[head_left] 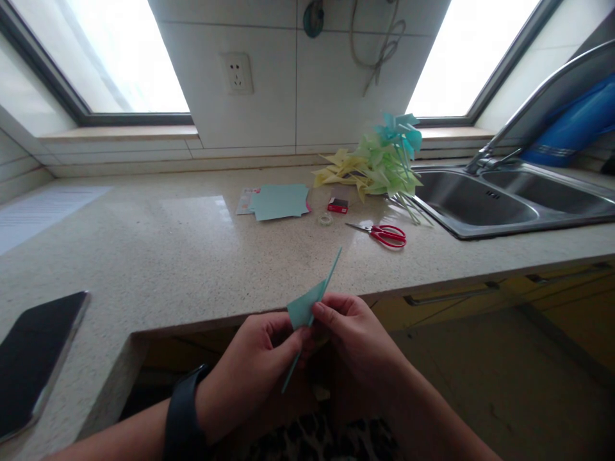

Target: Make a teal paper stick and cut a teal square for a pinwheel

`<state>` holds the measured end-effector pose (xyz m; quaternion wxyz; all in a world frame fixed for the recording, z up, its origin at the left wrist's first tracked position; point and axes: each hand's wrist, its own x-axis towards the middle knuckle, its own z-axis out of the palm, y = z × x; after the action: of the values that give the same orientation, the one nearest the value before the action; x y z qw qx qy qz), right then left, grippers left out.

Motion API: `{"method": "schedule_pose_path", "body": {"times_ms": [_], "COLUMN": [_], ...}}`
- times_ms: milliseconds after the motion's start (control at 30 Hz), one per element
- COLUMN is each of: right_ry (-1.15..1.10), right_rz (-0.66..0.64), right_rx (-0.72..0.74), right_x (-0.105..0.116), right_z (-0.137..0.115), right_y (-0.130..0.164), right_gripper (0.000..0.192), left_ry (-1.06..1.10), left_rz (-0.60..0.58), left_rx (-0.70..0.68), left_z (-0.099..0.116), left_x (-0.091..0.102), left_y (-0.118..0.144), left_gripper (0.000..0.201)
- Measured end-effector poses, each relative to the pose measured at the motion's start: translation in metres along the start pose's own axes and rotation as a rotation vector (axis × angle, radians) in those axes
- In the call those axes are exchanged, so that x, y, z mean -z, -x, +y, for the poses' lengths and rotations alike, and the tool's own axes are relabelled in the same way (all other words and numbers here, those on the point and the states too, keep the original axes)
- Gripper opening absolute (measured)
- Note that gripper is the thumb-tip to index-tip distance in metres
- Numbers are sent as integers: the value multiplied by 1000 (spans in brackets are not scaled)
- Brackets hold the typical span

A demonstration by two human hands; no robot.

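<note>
Folding the teal paper (307,301) cleanly means keeping both pinches firm: left hand (250,371) and right hand (355,339) each grip it at the counter (158,256) edge. Scissors (384,234) lie at one o'clock, pinwheels (379,163) beyond.

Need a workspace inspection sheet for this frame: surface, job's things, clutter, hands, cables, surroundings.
Surface: speckled countertop, glossy, with window glare.
Job's things: teal paper piece, folded, pinched between both hands at the counter's front edge.
Clutter: red scissors, tape roll, small red box, teal paper stack, pile of paper pinwheels by the sink, dark phone at left.
Hands: left hand, with a dark wristband, and right hand both grip the paper.
Cables: cord hanging looped on the wall.
Surroundings: steel sink with faucet, wall socket, two windows.
</note>
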<state>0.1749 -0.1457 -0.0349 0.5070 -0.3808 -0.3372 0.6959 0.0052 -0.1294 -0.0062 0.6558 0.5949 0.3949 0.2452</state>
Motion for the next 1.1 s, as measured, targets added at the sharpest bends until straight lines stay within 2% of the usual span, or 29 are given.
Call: {"method": "schedule_pose_path", "body": {"times_ms": [533,1100], "right_ry": [-60,-133], "right_rz": [82,141], "right_rx": [5,40], "right_x": [-2,-7], "right_z": [11,13], "right_y": [-5,-6], "right_gripper": [33,36], "left_ry": [-17,-119], "left_rz": [-25,8], "left_rx": [14,38], "left_z": [-4,-7], "left_x": [0,-3], "left_y": [-1,1], "left_gripper": [30,34]}}
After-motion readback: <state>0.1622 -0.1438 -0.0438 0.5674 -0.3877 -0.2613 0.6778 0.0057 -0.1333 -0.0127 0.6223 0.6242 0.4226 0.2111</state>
